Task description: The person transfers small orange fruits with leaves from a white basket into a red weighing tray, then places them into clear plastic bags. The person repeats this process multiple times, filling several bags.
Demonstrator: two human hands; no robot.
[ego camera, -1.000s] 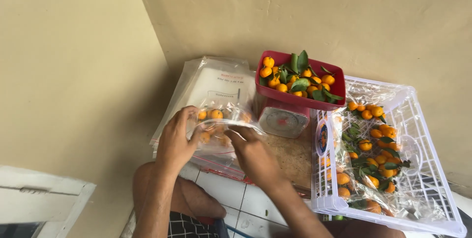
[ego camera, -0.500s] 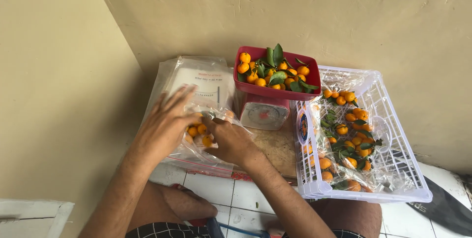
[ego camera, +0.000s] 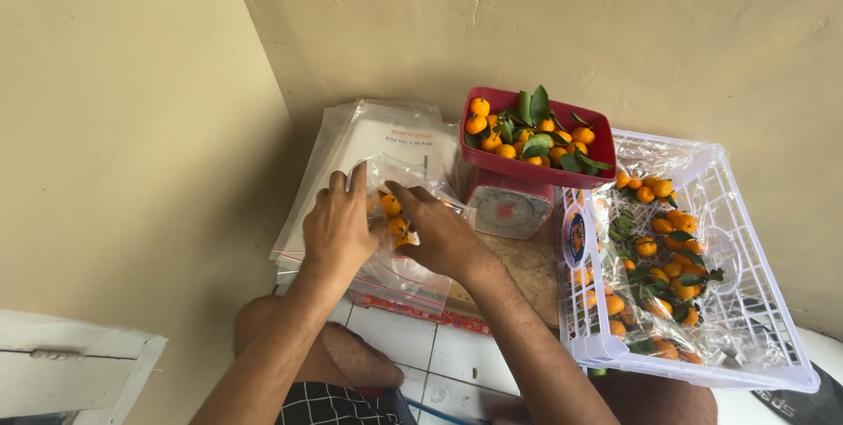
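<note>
place: home corner used for small-scale fruit packing, floor level
walls: plain cream plaster, scuffed, meeting in a corner
floor: white tiles, person seated on it
gear: red kitchen scale with tray of small oranges
stock: white plastic crate of bagged oranges, stack of clear bags

bag of small fruit lying on the stack of bags, between both hands | scale sitting right of it, tray of fruit resting on top | basket standing rightmost, holding filled bags
</note>
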